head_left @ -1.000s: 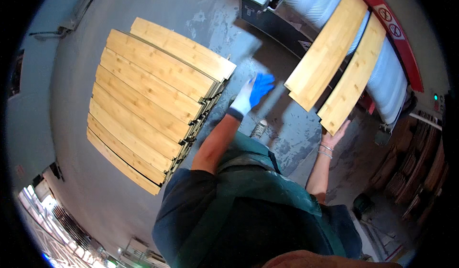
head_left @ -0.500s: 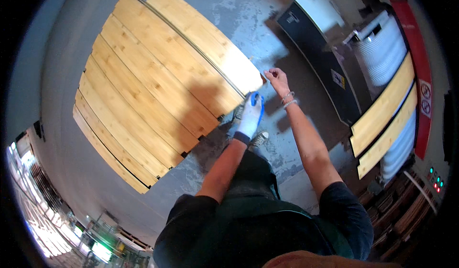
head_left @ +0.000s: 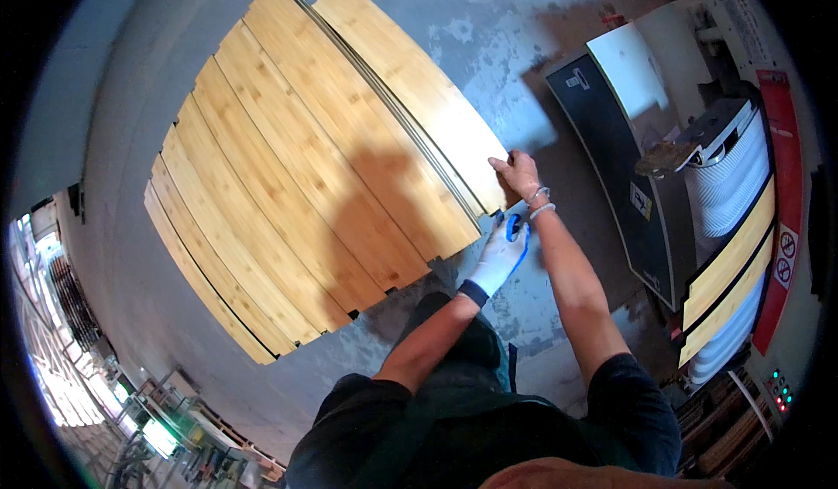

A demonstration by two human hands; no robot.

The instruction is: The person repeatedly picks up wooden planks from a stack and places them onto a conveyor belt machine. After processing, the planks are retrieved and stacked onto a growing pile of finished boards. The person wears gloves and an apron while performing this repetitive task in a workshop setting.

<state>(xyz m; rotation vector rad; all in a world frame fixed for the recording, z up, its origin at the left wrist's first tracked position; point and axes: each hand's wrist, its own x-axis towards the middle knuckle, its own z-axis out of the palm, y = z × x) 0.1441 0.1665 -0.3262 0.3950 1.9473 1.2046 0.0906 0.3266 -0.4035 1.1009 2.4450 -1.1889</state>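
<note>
A light bamboo-coloured plank (head_left: 410, 79) lies along the right side of a wide layer of similar planks (head_left: 305, 148), with a dark gap between them. My bare right hand (head_left: 521, 176), with bracelets at the wrist, grips this plank's right edge by its near corner, thumb side on the top face. Just below that corner is my left hand (head_left: 502, 249), in a white glove with blue fingers. Its fingers are curled close to the plank's near end; whether they hold anything is hidden.
To the right stands a machine with a dark panel (head_left: 611, 166), ribbed pale rollers (head_left: 729, 196) and a red strip (head_left: 781, 227). Two planks (head_left: 729, 258) lie on the rollers. Grey worn floor (head_left: 489, 9) surrounds the planks. Lit equipment (head_left: 161, 437) is at the lower left.
My right hand has come down onto the plank's near corner from just beside it. My left hand has shifted right along the near end. The whole view has swung slightly.
</note>
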